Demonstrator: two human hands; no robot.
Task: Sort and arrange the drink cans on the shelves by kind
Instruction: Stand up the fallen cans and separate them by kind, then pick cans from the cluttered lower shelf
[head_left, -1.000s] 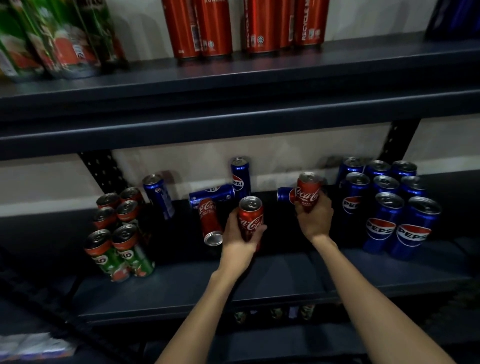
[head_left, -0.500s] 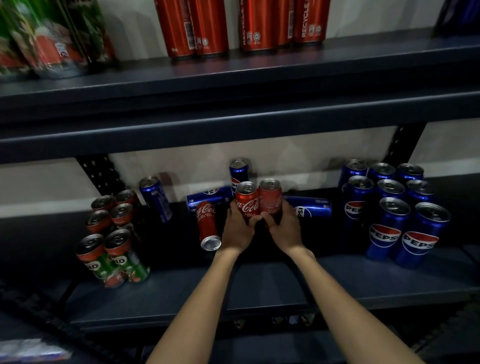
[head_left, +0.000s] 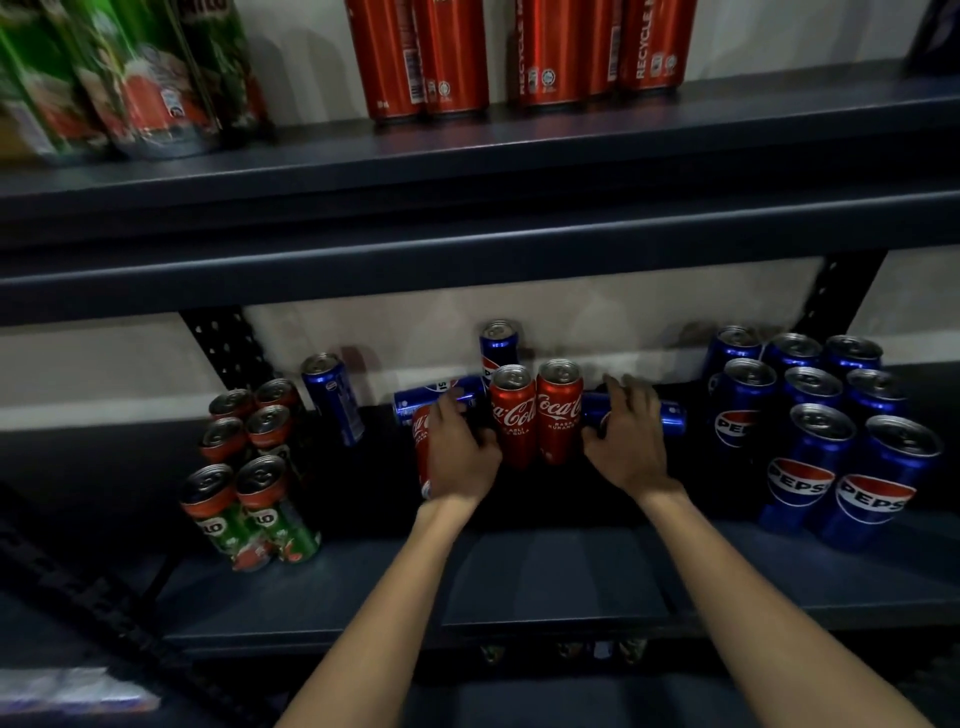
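Two red Coca-Cola cans stand upright and touching at the middle of the lower shelf (head_left: 545, 587): the left one (head_left: 513, 415) and the right one (head_left: 559, 410), both with the white script facing the camera and small print below it, too fine to read surely. The left hand (head_left: 460, 452) curls round a third Coca-Cola can (head_left: 423, 447) lying on its side, its long axis running near to far. The right hand (head_left: 626, 441) rests with fingers bent over a blue Pepsi can (head_left: 670, 415) lying on its side, long axis left to right; the grip is not clear.

Behind stands one upright Pepsi can (head_left: 497, 345), with another lying on its side (head_left: 421, 402) to its left. At the right, a block of upright Pepsi cans (head_left: 831, 415) shows "PEPSI" on the nearest two. At the left stand green and red Milo cans (head_left: 249, 483).

On the upper shelf (head_left: 519, 150), red cans (head_left: 519, 52) read "RECYCLE" vertically.
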